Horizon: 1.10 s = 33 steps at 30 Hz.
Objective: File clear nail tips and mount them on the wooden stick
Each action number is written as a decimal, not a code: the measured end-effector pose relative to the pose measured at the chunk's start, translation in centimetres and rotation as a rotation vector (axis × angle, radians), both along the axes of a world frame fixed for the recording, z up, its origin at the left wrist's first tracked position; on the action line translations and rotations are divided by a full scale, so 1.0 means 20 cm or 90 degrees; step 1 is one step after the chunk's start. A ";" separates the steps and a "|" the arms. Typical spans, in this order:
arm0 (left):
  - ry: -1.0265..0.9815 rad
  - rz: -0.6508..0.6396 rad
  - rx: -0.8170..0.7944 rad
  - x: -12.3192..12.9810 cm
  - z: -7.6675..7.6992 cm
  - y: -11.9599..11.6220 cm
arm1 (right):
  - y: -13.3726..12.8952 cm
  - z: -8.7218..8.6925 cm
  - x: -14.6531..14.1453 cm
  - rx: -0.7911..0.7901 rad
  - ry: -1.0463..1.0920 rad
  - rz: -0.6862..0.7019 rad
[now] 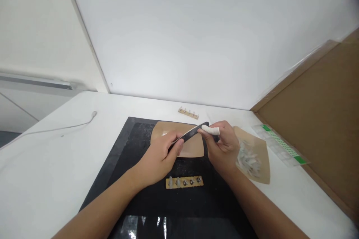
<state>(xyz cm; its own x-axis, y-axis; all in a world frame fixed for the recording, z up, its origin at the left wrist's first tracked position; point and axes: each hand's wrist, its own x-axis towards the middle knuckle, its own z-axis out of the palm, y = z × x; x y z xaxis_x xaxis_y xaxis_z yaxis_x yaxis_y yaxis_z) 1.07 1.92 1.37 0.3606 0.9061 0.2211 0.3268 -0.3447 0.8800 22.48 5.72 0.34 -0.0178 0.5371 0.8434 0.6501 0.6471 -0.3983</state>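
Observation:
My left hand (pixel 161 153) is closed around the near end of a nail file (pixel 191 133), a dark flat strip with a pale edge, tilted up to the right. My right hand (pixel 224 145) is pinched at the file's far end, with a white finger cot (pixel 211 130) on one finger. Whatever small thing its fingertips may hold is hidden. Beneath both hands lies a tan tray-like sheet (pixel 193 150) on a black mat (pixel 140 201). Nearer to me is a wooden strip (pixel 182 183) with several small round studs, some bearing clear upright pieces.
A second stud strip (pixel 188 113) lies behind the mat. To the right, a tan tray (pixel 265 160) holds a heap of translucent pieces, beside a clear packet with a green label (pixel 283 143). A cable (pixel 81 124) runs along the left; a brown board (pixel 316 119) borders the right.

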 end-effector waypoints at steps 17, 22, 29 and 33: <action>0.017 0.034 -0.003 -0.02 -0.04 0.02 | 0.03 -0.06 0.00 0.012 -0.071 0.008; -0.048 0.016 -0.078 -0.02 -0.05 0.02 | 0.03 -0.06 -0.01 0.030 -0.122 -0.034; -0.087 -0.023 -0.055 -0.02 -0.05 0.03 | 0.02 -0.07 -0.01 0.034 -0.129 -0.027; -0.087 -0.008 -0.094 -0.01 -0.05 0.02 | 0.01 -0.06 -0.01 0.015 -0.102 -0.021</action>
<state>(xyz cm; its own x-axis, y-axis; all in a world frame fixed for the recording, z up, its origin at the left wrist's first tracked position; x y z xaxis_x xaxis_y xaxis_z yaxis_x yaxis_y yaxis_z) 0.78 2.30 0.46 0.3485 0.9277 0.1336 0.1970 -0.2118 0.9572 22.28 5.95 -0.82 -0.1363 0.5193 0.8437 0.7252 0.6325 -0.2722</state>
